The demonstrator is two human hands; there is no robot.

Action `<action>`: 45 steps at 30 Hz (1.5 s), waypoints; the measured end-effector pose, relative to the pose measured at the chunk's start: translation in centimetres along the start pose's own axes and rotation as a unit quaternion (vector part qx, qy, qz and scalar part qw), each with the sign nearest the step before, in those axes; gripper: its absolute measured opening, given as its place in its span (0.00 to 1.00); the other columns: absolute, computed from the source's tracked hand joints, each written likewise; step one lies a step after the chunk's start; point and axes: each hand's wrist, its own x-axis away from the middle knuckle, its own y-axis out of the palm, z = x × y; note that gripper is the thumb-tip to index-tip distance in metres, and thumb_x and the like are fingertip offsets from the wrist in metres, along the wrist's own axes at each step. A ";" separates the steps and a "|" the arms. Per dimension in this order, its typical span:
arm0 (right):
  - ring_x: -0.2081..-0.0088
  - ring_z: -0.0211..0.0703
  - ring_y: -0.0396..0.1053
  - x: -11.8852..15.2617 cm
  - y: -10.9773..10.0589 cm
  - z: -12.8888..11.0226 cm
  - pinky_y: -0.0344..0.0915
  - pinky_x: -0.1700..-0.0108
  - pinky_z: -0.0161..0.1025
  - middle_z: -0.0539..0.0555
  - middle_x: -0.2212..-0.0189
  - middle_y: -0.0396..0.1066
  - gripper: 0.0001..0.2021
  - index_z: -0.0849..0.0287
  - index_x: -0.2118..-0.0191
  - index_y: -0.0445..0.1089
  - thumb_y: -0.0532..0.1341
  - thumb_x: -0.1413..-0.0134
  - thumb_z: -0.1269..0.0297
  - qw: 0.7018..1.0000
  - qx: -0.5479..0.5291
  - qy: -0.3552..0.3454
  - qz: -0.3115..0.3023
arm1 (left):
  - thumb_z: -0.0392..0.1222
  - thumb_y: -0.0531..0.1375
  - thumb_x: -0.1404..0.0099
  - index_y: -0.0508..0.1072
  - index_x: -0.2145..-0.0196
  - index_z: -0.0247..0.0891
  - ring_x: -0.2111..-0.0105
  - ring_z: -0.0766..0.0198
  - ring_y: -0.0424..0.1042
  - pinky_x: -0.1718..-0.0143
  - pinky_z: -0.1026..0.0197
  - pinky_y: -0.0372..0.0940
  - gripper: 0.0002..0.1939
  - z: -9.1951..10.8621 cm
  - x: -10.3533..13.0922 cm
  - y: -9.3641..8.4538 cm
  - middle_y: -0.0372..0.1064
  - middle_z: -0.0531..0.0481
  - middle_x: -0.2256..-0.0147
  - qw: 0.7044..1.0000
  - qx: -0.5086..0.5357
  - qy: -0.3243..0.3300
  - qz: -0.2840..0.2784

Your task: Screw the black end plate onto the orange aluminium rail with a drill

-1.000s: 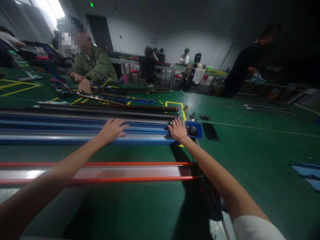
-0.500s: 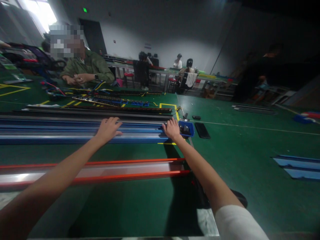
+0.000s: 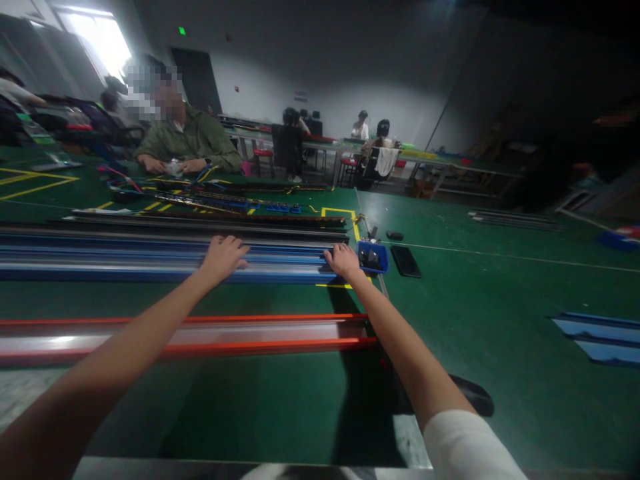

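Observation:
Long blue metal profiles [image 3: 125,261] lie side by side across the green table [image 3: 280,393]. My left hand [image 3: 223,259] rests on them near their middle, fingers spread and pointing away from me. At their right end lies my right hand [image 3: 344,260], its fingers apart over the profile ends, close to a blue bin [image 3: 373,257] with small dark parts in it. Dark profiles [image 3: 280,230] run just behind the blue ones. Nearer to me, a red-edged channel [image 3: 270,332] passes beyond both forearms.
A black phone [image 3: 406,261] and a small black object [image 3: 395,235] lie right of the bin. Blue pieces [image 3: 605,337] are at the far right. Wiring [image 3: 200,199] lies in front of a seated person [image 3: 193,143]. Several people sit farther back.
My left hand has shifted slightly right along the profiles. The seated person's hands have moved and now show a small pale item. The person at the right is farther right in view.

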 end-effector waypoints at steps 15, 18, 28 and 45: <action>0.39 0.63 0.66 0.5 -1.3 -0.4 0.50 0.32 0.55 0.75 0.44 0.75 0.23 0.72 0.45 0.72 0.51 0.24 0.55 0.999 0.022 -0.021 0.029 | 0.42 0.62 0.30 0.78 0.50 0.30 0.46 0.38 0.70 0.47 0.41 0.62 0.16 3.1 -0.8 -3.7 0.76 0.27 0.50 0.997 0.025 -0.057 -0.044; 0.41 0.60 0.68 1.3 -3.4 -0.5 0.50 0.33 0.52 0.72 0.45 0.75 0.20 0.70 0.45 0.72 0.51 0.24 0.59 0.997 0.022 -0.044 0.051 | 0.43 0.58 0.27 0.71 0.38 0.34 0.44 0.45 0.72 0.47 0.47 0.64 0.22 8.8 -0.6 -6.5 0.74 0.31 0.45 0.997 0.065 0.014 -0.024; 0.47 0.60 0.75 16.1 -12.2 8.7 0.69 0.45 0.51 0.66 0.48 0.78 0.18 0.63 0.46 0.72 0.55 0.28 0.56 0.997 -0.066 0.012 0.048 | 0.73 0.51 0.31 0.58 0.29 0.23 0.41 0.39 0.71 0.44 0.42 0.67 0.52 22.6 6.2 -10.0 0.67 0.28 0.36 0.924 0.257 0.280 -0.052; 0.57 0.59 0.81 32.8 -6.2 7.6 0.75 0.60 0.51 0.60 0.54 0.80 0.20 0.50 0.49 0.74 0.48 0.28 0.50 0.990 -0.090 0.105 0.017 | 0.66 0.62 0.36 0.70 0.37 0.38 0.44 0.45 0.73 0.43 0.45 0.68 0.38 16.1 7.6 -9.4 0.74 0.38 0.43 0.915 0.304 0.182 -0.193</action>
